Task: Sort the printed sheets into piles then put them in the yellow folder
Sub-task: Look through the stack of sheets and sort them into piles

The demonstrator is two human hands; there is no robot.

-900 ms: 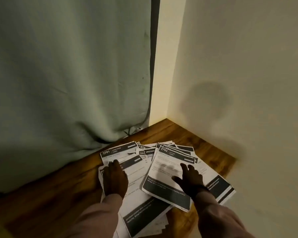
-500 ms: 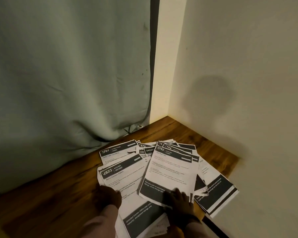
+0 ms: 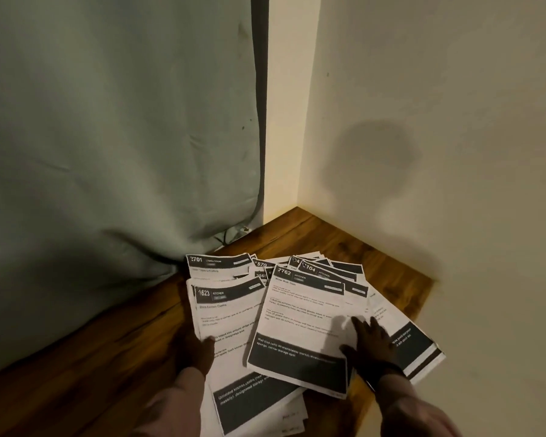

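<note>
Dim light, head view only. Printed sheets (image 3: 300, 313) lie fanned out on the wooden table (image 3: 85, 367), pushed toward the corner where the grey-green curtain (image 3: 108, 137) meets the cream wall (image 3: 438, 152). I can read some headers: 2701 at the far left, 1623 KITCHEN below it, 2762 KITCHEN on the top sheet right of centre, 3104 tucked behind that.

Left hand (image 3: 196, 353) sits at the left edge of the 1623 sheet — fingers look bent over the paper's edge, but it is too dark for me to tell whether it pinches the sheet or only rests there.

Right hand (image 3: 372, 345) lies flat on the 2762 sheet near its right edge, fingers straight and spread, pressing down, gripping nothing.

Both sleeves (image 3: 177, 405) enter from the bottom of the frame. A head-shaped shadow falls on the wall — soft-edged, above the sheets.
</note>
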